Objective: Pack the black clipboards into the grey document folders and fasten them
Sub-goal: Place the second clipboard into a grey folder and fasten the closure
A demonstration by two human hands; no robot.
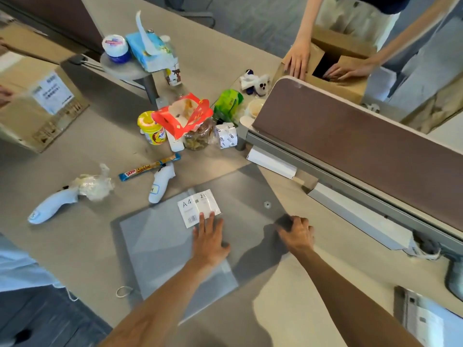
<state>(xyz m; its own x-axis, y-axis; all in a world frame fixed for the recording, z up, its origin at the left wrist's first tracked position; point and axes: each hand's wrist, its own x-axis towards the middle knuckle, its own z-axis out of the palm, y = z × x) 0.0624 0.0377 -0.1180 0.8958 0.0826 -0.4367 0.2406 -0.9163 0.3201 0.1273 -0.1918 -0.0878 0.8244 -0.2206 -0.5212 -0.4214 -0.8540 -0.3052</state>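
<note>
Grey document folder (160, 246) lies flat on the desk (288, 309), directly below us. We press our left hand (209, 240) palm-down on the folder's middle, fingers spread and flat, gripping nothing, tips touching the white A4 label (198, 207). Our right hand (298, 234) sits at the folder's right edge, fingers curled and pinching the open flap (240, 194). We cannot tell whether a clipboard is inside. Beyond the folder: two white handheld controllers (160, 185), a snack bar (149, 167), a red box (183, 116). Farther off, another person's hands (298, 60) rest on a cardboard box (338, 68).
</note>
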